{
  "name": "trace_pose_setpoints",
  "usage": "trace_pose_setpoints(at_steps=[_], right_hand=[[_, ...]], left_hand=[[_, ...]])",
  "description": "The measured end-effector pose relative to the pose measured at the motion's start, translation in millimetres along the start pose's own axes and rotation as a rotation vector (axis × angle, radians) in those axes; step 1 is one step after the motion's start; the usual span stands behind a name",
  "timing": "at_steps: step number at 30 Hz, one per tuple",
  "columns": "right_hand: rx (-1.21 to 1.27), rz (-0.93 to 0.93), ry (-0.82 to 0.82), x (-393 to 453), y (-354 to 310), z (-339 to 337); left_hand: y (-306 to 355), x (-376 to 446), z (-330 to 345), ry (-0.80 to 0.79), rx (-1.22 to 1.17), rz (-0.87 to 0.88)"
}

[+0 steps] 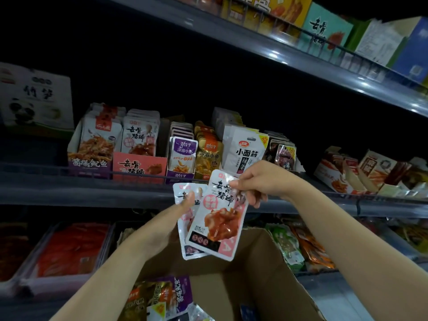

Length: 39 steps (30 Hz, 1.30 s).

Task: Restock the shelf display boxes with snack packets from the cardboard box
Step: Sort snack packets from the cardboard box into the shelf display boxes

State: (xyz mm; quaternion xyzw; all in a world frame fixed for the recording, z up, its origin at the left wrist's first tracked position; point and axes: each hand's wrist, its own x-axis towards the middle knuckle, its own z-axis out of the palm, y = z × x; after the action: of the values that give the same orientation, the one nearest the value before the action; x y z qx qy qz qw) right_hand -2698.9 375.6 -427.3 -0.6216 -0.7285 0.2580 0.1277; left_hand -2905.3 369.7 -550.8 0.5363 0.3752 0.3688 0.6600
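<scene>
Now: right hand (259, 181) pinches front packet (220, 218) by its top | left hand (183, 212) grips rear packet (185, 205) | both above carton (254, 274), below pink display box (139, 166) | risk: light pinch, slick film, packet may slip into carton.

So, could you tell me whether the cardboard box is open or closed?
Open: the cardboard box has its flap raised, with snack packets visible inside.

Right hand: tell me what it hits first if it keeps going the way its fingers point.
The right hand points left and slightly down, so it probably meets the left hand, which holds the rear packet; depth is unclear.
</scene>
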Motion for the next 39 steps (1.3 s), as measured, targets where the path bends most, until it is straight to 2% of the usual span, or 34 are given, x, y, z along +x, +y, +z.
trace_pose_setpoints(at_steps=[3, 4, 6, 10, 12, 14, 16, 18, 21, 26, 30, 32, 34, 36, 39], right_hand=[[-0.054, -0.024, -0.027, 12, -8, 12], [-0.090, -0.043, -0.027, 15, -11, 16], [-0.154, -0.082, 0.020, 22, -17, 26], [-0.244, -0.145, 0.235, 34, -25, 37], [-0.252, -0.200, 0.271, 39, -27, 39], [-0.188, -0.236, 0.166, 46, -32, 39], [-0.070, -0.217, -0.017, 54, -39, 42], [-0.009, -0.194, -0.126, 62, -45, 46], [0.000, -0.197, -0.153, 76, -53, 50], [0.074, -0.226, -0.033, 99, -64, 57], [0.078, -0.255, -0.060, 112, -79, 59], [-0.013, -0.259, -0.097, 119, -90, 55], [-0.084, -0.289, -0.069, 125, -102, 50], [-0.082, -0.328, -0.033, 132, -115, 41], [-0.095, -0.385, 0.063, 145, -133, 22]], left_hand=[[2, -5, -1, -0.142, 0.125, 0.030], [3, -5, 0, -0.147, 0.134, 0.026], [3, -4, 0, -0.086, 0.121, -0.001], [4, -3, -8, 0.003, 0.100, -0.003], [7, -4, -14, 0.035, 0.100, 0.006], [9, -5, -22, 0.058, 0.116, 0.004], [10, -5, -31, 0.070, 0.128, -0.009], [10, -6, -38, 0.093, 0.113, -0.012], [9, -5, -45, 0.182, 0.052, -0.023], [10, -1, -62, 0.393, -0.011, -0.014], [15, -1, -74, 0.550, 0.062, 0.110], [20, -1, -78, 0.597, 0.109, 0.170], [23, 2, -82, 0.638, 0.154, 0.234], [24, 4, -85, 0.682, 0.246, 0.288], [19, 7, -94, 0.858, 0.626, 0.344]])
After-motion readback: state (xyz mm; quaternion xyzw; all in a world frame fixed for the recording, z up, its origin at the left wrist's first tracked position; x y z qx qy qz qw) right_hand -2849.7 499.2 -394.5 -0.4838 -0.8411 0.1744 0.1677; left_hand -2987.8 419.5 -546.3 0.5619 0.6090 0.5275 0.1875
